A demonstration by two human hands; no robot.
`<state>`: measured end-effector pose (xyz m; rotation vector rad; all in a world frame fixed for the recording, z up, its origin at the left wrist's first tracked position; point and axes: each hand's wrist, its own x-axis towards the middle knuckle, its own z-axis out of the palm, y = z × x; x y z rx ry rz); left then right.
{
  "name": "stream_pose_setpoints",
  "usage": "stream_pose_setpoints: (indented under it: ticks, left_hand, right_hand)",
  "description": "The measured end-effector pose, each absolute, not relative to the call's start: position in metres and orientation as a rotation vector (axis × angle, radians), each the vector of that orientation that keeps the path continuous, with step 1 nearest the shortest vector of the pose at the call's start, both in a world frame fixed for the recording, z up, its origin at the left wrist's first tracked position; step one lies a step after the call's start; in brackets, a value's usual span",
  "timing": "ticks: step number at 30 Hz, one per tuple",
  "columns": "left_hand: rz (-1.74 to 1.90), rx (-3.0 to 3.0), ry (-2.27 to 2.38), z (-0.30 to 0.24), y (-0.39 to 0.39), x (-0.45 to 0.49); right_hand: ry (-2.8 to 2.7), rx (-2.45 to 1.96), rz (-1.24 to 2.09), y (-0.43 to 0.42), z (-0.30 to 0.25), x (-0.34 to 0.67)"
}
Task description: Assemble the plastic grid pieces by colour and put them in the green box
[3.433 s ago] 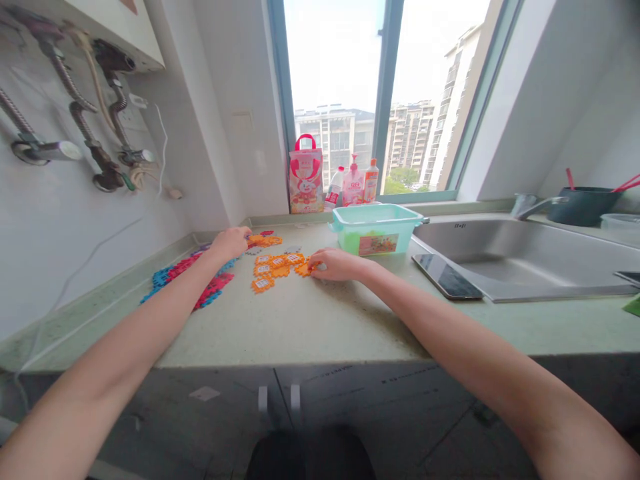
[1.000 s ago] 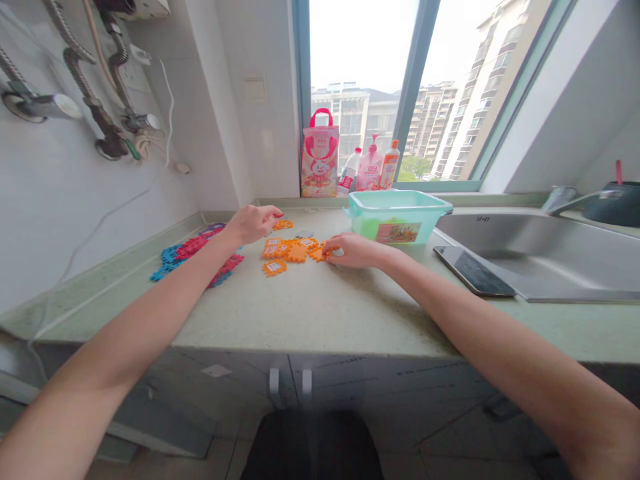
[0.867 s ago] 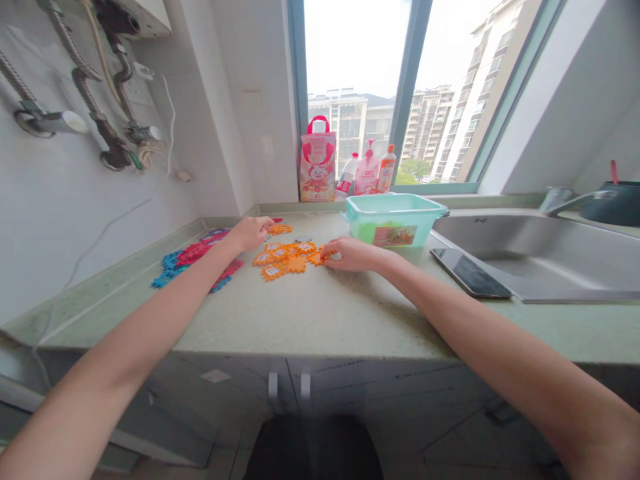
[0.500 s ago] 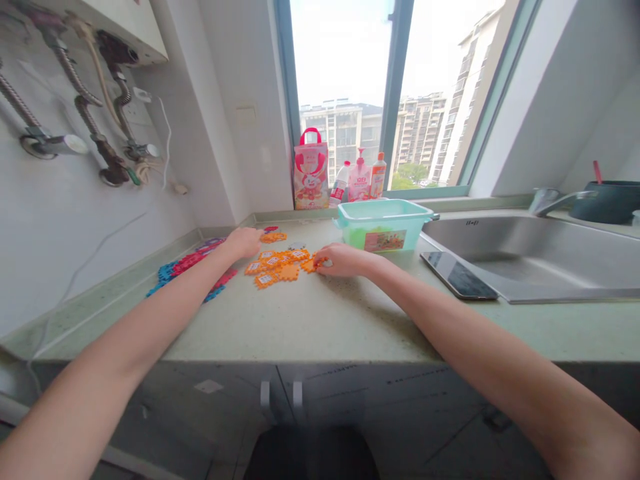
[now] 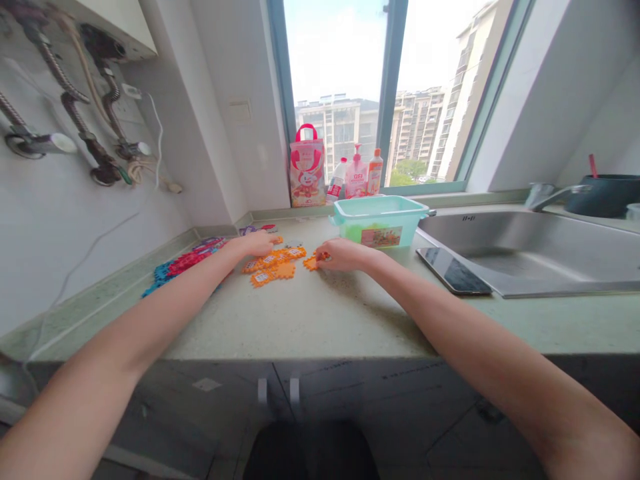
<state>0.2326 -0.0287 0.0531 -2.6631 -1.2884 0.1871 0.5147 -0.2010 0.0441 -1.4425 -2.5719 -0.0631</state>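
Several orange jigsaw-edged pieces point(image 5: 274, 267), some with pale printed faces, lie in a loose group on the pale green counter point(image 5: 300, 320). At the far side of this group is my left hand point(image 5: 259, 244), its fingers closed down at an orange piece point(image 5: 279, 240) that they partly cover. My right hand point(image 5: 340, 255), to the right of the group, pinches another orange jigsaw-edged piece point(image 5: 310, 263) close to the counter. Beyond and beside my left forearm lie blue, red and purple jigsaw-edged pieces point(image 5: 193, 260), partly hidden by it.
A mint-green plastic tub point(image 5: 415, 223) with light green contents stands behind my right hand. A phone point(image 5: 453, 270) lies by the steel sink point(image 5: 550, 260). A pink bag point(image 5: 307, 170) and several bottles point(image 5: 357, 175) line the window. Pipes point(image 5: 95, 147) hang on the left wall.
My left hand has moved right, over the far orange pieces, uncovering purple and red pieces behind it. My right hand stays at its orange piece, which now lies apart from the group.
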Motion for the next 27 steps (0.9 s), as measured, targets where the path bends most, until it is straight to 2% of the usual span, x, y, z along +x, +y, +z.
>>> stream_pose_setpoints:
  ticks: [7, 17, 22, 27]
  left_hand:
    - [0.251, -2.663, -1.303, 0.061, -0.091, 0.217]
    - [-0.130, -2.913, -1.187, 0.053, -0.102, 0.199]
    - [0.005, -3.031, -1.120, 0.033, -0.122, 0.220]
    - [-0.010, -3.064, -1.057, 0.032, -0.136, 0.232]
  right_hand:
    - [-2.563, -1.436, -0.031, -0.200, 0.043, 0.514]
    - [-2.524, -1.383, 0.036, -0.195, 0.038, 0.520]
    - [-2.492, -1.325, 0.114, -0.194, 0.033, 0.522]
    - [-2.467, -1.367, 0.159, -0.193, 0.034, 0.527]
